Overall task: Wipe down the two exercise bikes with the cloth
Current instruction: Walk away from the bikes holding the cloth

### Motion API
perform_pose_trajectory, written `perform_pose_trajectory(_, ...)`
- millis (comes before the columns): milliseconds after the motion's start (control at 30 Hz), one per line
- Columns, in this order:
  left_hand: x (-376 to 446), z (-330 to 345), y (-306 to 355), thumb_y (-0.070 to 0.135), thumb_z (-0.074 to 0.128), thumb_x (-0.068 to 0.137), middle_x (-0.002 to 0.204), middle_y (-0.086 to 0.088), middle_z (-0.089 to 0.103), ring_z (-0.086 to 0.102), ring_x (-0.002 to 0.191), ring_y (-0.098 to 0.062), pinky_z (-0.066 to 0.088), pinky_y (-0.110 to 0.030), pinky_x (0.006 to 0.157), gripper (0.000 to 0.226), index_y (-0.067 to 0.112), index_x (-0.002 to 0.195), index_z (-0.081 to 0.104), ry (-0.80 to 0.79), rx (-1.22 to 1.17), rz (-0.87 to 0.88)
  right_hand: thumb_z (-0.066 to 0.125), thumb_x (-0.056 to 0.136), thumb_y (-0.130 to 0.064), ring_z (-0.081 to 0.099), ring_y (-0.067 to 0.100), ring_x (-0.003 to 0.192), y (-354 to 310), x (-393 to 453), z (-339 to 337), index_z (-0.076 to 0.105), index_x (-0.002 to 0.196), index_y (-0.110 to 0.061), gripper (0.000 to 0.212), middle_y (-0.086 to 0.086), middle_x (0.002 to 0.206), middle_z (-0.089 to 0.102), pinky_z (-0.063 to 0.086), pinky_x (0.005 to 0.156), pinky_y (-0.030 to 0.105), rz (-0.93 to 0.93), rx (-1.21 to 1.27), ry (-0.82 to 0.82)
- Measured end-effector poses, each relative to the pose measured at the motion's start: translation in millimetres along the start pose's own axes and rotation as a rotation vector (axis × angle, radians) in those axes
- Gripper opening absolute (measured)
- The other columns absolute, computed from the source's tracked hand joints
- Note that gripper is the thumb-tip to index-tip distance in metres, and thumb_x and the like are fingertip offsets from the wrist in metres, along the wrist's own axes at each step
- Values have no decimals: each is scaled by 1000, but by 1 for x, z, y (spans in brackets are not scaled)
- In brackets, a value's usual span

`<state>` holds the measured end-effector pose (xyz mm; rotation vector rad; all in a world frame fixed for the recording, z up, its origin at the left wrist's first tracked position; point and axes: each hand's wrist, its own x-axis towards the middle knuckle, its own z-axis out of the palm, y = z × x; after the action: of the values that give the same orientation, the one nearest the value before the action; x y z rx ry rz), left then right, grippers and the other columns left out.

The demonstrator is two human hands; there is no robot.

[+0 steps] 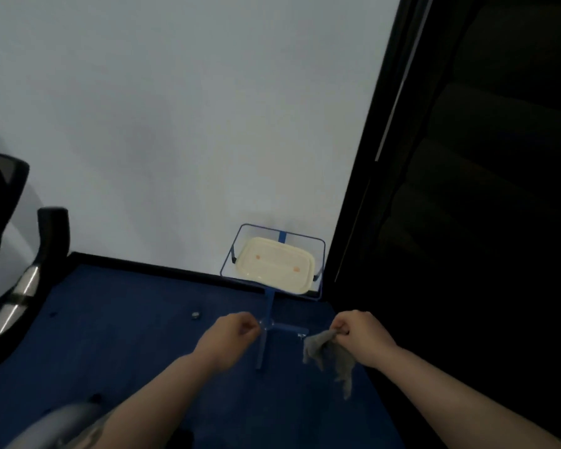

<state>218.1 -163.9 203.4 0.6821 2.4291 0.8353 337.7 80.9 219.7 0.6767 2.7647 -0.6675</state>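
Both bare forearms are extended forward and downward from the lower edge of the head view, converging slightly. The left hand (pixel 229 332) is held with fingers curled loosely inward, thumb against the forefinger, nothing visibly gripped. The right hand (pixel 358 332) is held at about the same height, knuckles up, fingers curled and pinched on a grey cloth (pixel 332 358), which hangs below the fist. The two hands are kept apart.
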Motion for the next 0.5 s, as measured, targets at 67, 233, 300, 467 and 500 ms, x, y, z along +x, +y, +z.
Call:
perform_pose_trajectory(67, 32, -23, -3, 36, 55, 96, 99, 12, 67, 63, 90, -6, 54, -37, 85, 10, 33, 93, 64, 16, -5, 2, 59, 90, -25, 61, 7, 84, -10, 32, -6, 66, 89, -33, 10, -10, 91, 65, 55, 75, 30, 6, 35, 2)
perform_pose_trajectory(233, 99, -49, 0, 31, 56, 95, 95, 8, 68, 64, 88, -9, 54, -37, 85, 13, 24, 94, 67, 31, -43, 9, 66, 89, -24, 62, 12, 84, -25, 99, -26, 71, 89, -22, 5, -3, 88, 67, 52, 74, 30, 16, 93, 20)
perform_pose_trajectory(300, 120, -47, 2, 31, 56, 95, 93, 9, 69, 64, 87, -8, 54, -37, 85, 13, 25, 93, 67, -6, -57, 2, 67, 89, -25, 63, 14, 83, -28, 123, -29, 72, 90, -17, 9, 0, 87, 68, 51, 73, 31, 23, 99, 3)
perform_pose_trajectory(467, 185, -46, 6, 31, 55, 95, 90, 8, 69, 65, 83, -11, 55, -36, 79, 12, 25, 91, 65, -39, -69, -25, 66, 89, -25, 63, 18, 85, -26, 198, -32, 72, 90, -16, 11, 3, 90, 68, 53, 76, 33, 18, 100, -17)
perform_pose_trajectory(500, 196, -44, 6, 30, 54, 95, 90, 7, 68, 64, 82, -12, 54, -36, 78, 13, 24, 93, 65, -46, -66, -41, 66, 89, -25, 63, 18, 86, -25, 212, -30, 71, 91, -16, 11, 3, 91, 68, 53, 77, 33, 16, 102, -27)
